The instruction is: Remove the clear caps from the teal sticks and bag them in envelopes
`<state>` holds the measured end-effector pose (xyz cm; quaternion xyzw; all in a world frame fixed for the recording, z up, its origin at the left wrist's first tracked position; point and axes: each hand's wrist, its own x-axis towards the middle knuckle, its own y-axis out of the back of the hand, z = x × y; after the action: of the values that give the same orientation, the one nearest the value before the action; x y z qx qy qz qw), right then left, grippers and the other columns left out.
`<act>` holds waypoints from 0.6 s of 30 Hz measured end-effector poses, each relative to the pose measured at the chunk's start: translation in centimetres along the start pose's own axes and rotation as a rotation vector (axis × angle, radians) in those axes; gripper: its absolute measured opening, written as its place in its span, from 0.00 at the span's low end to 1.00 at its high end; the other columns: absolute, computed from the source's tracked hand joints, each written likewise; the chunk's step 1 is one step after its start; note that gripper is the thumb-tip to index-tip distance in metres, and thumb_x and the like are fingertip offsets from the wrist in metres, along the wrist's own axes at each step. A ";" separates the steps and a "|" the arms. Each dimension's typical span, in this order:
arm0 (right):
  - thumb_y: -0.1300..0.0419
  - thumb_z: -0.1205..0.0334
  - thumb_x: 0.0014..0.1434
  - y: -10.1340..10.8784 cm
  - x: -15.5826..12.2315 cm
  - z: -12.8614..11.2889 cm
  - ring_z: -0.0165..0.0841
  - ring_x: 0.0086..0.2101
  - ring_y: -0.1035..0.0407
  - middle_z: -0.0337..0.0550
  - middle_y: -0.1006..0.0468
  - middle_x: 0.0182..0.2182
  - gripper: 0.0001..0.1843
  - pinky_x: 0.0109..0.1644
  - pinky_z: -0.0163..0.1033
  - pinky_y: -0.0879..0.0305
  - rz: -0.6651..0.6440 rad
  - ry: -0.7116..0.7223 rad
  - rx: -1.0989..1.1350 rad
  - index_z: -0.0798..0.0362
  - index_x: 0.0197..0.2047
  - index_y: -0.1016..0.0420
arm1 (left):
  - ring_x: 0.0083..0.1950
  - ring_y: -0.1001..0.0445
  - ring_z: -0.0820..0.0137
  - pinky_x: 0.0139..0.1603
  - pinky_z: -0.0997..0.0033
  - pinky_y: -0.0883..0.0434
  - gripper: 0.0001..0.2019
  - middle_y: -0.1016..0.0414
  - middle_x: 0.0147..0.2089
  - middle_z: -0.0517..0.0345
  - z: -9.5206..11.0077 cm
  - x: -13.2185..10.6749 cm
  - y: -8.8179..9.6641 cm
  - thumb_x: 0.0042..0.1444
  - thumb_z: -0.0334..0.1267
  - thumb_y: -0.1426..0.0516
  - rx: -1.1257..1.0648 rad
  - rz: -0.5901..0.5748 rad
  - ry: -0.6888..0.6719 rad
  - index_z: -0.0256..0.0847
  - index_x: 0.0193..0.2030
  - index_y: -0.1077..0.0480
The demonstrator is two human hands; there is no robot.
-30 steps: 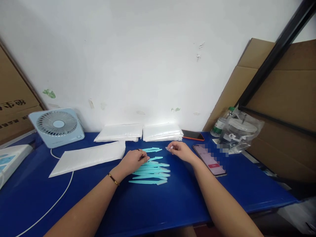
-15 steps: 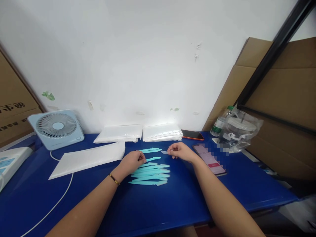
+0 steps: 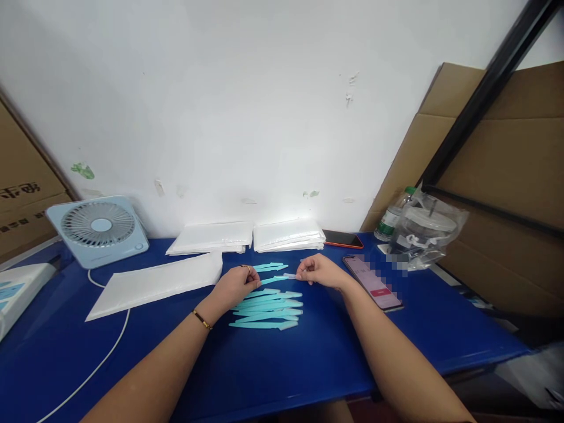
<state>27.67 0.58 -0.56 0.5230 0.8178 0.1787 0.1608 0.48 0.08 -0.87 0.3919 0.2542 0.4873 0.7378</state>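
Observation:
My left hand [image 3: 240, 285] pinches the handle of a turquoise eyebrow razor [image 3: 274, 279], its blade end pointing right. A small clear blade cover [image 3: 289, 276] is held between the fingertips of my right hand [image 3: 318, 271]. The cover meets the razor's blade end; I cannot tell how far over it sits. Just nearer to me lies a row of several turquoise eyebrow razors [image 3: 267, 311] with pale covers on their right ends. Beyond my left fingers lie a few more razors [image 3: 271, 267], partly hidden by the hand.
Two stacks of white padded envelopes [image 3: 211, 237] lie against the wall, with a single envelope [image 3: 154, 286] at left. A blue fan [image 3: 99, 229] stands far left. Two phones, one a lit phone [image 3: 374, 283], a bottle [image 3: 390, 217] and a bagged cup [image 3: 425, 229] are at right.
My right hand has moved slightly left and down, bringing the clear cover against the razor's blade end. My left hand keeps its hold on the razor.

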 end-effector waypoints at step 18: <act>0.37 0.61 0.46 4.0 -0.5 2.1 0.34 0.30 0.31 0.45 0.23 0.27 0.05 0.32 0.35 0.40 0.490 -0.118 -0.620 0.54 0.26 0.23 | 0.46 0.33 0.61 0.43 0.65 0.37 0.13 0.25 0.45 0.55 -1.6 1.3 0.4 0.56 0.44 0.47 0.341 0.184 -0.155 0.44 0.42 0.26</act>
<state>31.96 1.96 -0.55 0.6385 0.5655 0.4198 0.3105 -0.40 1.91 -1.43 0.5690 0.2386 0.4712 0.6303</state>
